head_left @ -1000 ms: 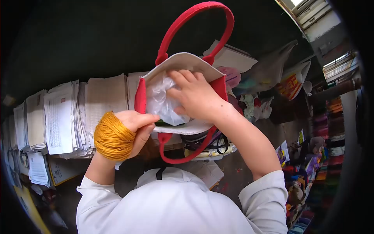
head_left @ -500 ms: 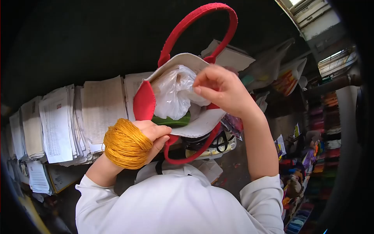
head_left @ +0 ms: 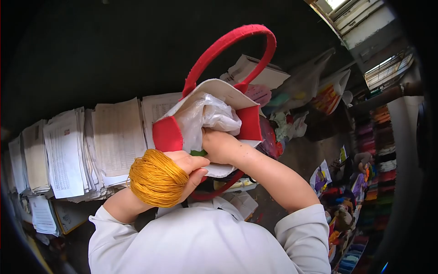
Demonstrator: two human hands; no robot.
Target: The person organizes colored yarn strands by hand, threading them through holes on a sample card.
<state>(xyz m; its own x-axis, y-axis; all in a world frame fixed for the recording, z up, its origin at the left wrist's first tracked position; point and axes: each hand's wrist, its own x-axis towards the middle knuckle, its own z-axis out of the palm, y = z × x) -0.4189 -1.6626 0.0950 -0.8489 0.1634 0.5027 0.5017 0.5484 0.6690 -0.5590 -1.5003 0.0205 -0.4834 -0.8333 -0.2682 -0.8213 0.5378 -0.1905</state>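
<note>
A white bag with red sides (head_left: 167, 134) and red loop handles hangs open in front of me. Inside it lie a crumpled clear plastic bag (head_left: 200, 109) and something green (head_left: 197, 153). My left hand (head_left: 189, 166) pinches the near rim of the bag, with a thick bundle of golden-yellow yarn (head_left: 159, 178) looped around the hand. My right hand (head_left: 221, 146) reaches down into the bag against the plastic; its fingertips are hidden there.
Stacks of papers (head_left: 118, 137) line the left side. Plastic bags with colourful contents (head_left: 331, 98) hang at the upper right. Shelves of coloured bundles (head_left: 381, 155) stand at the far right, beside a cluttered pile (head_left: 342, 214).
My right hand has moved down and left, from above the plastic to inside the bag. The plastic has shifted and covers more of the green thing. The bag appears lower in view.
</note>
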